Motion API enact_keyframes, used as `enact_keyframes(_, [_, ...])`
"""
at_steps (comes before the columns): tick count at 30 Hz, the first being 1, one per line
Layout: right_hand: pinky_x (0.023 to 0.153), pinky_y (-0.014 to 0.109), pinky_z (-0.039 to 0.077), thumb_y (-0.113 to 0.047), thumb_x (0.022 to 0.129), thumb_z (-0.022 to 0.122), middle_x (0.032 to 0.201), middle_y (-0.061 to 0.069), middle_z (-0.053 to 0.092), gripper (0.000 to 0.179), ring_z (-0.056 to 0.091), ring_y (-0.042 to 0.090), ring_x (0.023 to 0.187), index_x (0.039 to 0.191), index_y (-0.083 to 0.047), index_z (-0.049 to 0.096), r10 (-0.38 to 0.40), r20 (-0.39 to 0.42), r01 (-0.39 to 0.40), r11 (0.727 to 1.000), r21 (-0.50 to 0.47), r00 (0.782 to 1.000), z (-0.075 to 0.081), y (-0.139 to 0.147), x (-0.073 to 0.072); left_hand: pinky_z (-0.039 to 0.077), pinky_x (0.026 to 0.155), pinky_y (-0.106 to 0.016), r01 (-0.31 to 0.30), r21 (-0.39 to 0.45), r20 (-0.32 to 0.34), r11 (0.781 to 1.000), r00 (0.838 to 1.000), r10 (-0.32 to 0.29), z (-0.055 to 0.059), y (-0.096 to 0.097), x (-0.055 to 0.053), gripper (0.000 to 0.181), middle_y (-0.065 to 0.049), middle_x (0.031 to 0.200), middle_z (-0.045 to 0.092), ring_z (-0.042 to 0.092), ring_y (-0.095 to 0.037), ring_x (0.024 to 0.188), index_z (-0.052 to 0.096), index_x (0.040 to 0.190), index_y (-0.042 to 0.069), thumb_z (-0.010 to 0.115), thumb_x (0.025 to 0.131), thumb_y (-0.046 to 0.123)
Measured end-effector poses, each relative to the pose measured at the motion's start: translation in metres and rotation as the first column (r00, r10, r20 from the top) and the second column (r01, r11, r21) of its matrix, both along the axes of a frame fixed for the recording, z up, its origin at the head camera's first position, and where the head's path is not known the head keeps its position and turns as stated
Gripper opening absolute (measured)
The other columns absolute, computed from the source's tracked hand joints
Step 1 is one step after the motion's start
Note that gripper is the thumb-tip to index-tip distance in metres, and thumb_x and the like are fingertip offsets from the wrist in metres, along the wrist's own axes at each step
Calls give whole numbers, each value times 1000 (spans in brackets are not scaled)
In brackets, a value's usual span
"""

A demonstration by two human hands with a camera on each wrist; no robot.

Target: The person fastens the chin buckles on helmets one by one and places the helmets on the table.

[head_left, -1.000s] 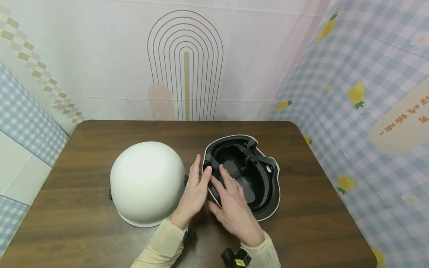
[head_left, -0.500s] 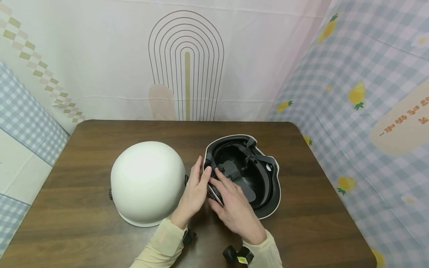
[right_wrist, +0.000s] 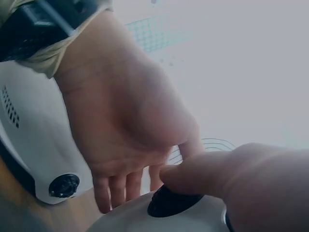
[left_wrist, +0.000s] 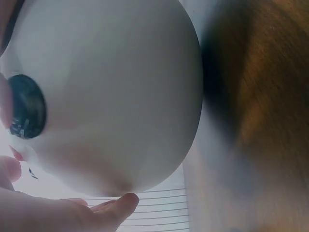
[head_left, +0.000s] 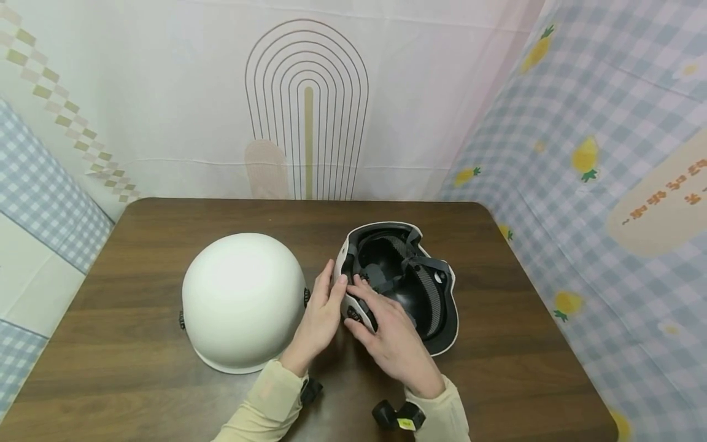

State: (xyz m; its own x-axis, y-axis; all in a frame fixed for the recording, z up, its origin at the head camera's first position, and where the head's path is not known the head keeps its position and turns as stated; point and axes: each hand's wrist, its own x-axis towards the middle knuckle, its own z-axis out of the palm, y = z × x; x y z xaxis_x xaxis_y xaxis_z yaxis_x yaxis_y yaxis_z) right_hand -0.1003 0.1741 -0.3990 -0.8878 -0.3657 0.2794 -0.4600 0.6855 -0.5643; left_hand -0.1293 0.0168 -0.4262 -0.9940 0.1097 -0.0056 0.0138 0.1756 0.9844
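Note:
A white helmet (head_left: 414,294) lies upturned right of the middle of the table, its black lining and straps facing up. My right hand (head_left: 394,337) grips its near left rim, with the fingers over the edge and the thumb outside. In the right wrist view, the right thumb (right_wrist: 198,176) is at the black side knob (right_wrist: 169,203). Against the helmet's left outer side, my left hand (head_left: 319,316) rests with straight fingers. The left wrist view shows the white shell (left_wrist: 120,96) close up, with left fingers (left_wrist: 120,208) along it.
A second white helmet (head_left: 243,301) sits dome up on the left, close beside my left hand. Both helmets are on a brown wooden table (head_left: 513,368). A patterned white cloth (head_left: 182,92) hangs behind, and a checked cloth (head_left: 552,202) borders the right side.
The upturned helmet has tilted to the right, so more of its left outer side and knob shows. My right hand has shifted slightly right with it; the left hand stays nearly in place.

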Motion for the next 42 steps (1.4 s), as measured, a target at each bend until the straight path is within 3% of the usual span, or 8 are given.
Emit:
enact_keyframes(6, [104, 50, 34, -37, 95, 64, 150, -7, 40, 50, 43, 21, 133, 142, -30, 49, -24, 58, 28, 997, -69, 998, 6, 1, 4, 20, 113, -51, -16, 6, 16, 1000, 1000, 16, -2, -1, -1, 73, -6, 158, 23, 22, -25, 143, 20, 156, 15, 35, 100, 58])
enact_keyframes(11, [103, 48, 37, -38, 95, 62, 148, -11, 42, 49, 45, 24, 131, 142, -31, 48, -42, 71, 49, 994, -94, 997, 9, 4, 4, 17, 114, -52, -34, 42, 76, 999, 997, 31, -6, -3, -2, 72, -6, 159, 22, 19, -25, 145, 21, 156, 16, 34, 100, 60])
enact_keyframes(14, [102, 47, 38, -37, 95, 64, 147, -11, 44, 50, 48, 22, 128, 141, -31, 48, -52, 46, 56, 993, -107, 998, 9, 6, 4, 16, 114, -51, -51, 54, 116, 997, 992, 45, -7, -2, -3, 75, -6, 159, 23, 18, -25, 145, 24, 155, 16, 34, 98, 63])
enact_keyframes(23, [104, 47, 30, -31, 92, 68, 146, -5, 46, 53, 39, 14, 136, 142, -22, 50, -22, -75, 12, 992, -129, 997, 8, 10, 3, 16, 115, -50, -82, 116, 145, 990, 987, 65, -14, -1, -9, 74, -10, 157, 27, 20, -27, 145, 27, 154, 9, 35, 100, 59])
enact_keyframes(31, [105, 45, 32, -35, 94, 66, 144, -11, 47, 55, 40, 13, 134, 144, -26, 46, -13, 27, 19, 977, -213, 1000, 18, 17, 5, 11, 116, -48, -56, 173, 178, 983, 984, 25, -23, -3, -14, 81, -12, 159, 20, 13, -26, 147, 23, 154, 4, 29, 99, 63])
enact_keyframes(37, [105, 31, 36, -27, 93, 68, 140, -11, 52, 51, 44, 12, 132, 140, -26, 50, -18, 69, 40, 945, -324, 997, 23, 20, 3, 10, 116, -48, -55, 181, 173, 982, 985, 23, -23, -2, -16, 82, -12, 160, 19, 13, -26, 146, 22, 154, 4, 29, 98, 64])
enact_keyframes(42, [104, 27, 35, -19, 92, 69, 138, -6, 55, 49, 45, 13, 131, 138, -19, 53, -37, 87, 66, 929, -364, 996, 35, 13, 8, 11, 116, -50, -50, 196, 170, 979, 985, 17, -22, -1, -16, 81, -12, 160, 18, 14, -27, 146, 22, 154, 5, 30, 99, 63])
